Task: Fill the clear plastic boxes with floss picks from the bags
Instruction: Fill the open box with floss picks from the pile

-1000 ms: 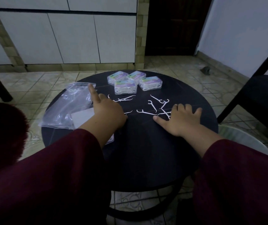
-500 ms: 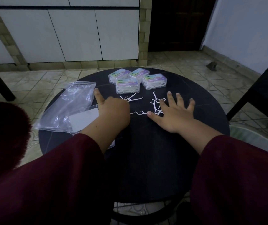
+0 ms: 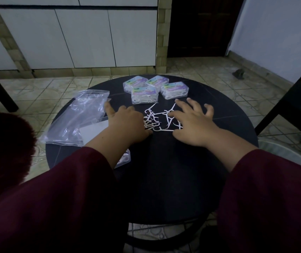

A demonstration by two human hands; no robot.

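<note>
Sleeves of dark red cloth fill the near edge, and beyond them both hands lie on the round black table (image 3: 164, 179). The left hand (image 3: 127, 123) rests knuckles-up with its fingers bent toward the heap; whether they hold anything I cannot tell. The right hand (image 3: 191, 123) is spread wide, fingers straight, palm low over the table, gripping nothing.

Between the two hands lies the loose pile of white floss picks (image 3: 157, 119), tangled and crossing each other. They look light, thin and stiff, likely to skid on the smooth top and to snag by their forked heads; cupping them together from both sides and lifting a small bunch by the handles seems the surest hold.

Left of the left hand lies a clear zip bag (image 3: 80, 114), limp and crinkled, with a white card beside it.

Farther back stand four clear plastic boxes (image 3: 145, 94), close together, already showing white picks inside. Their lids carry pastel labels, but the print is too small to read.
</note>
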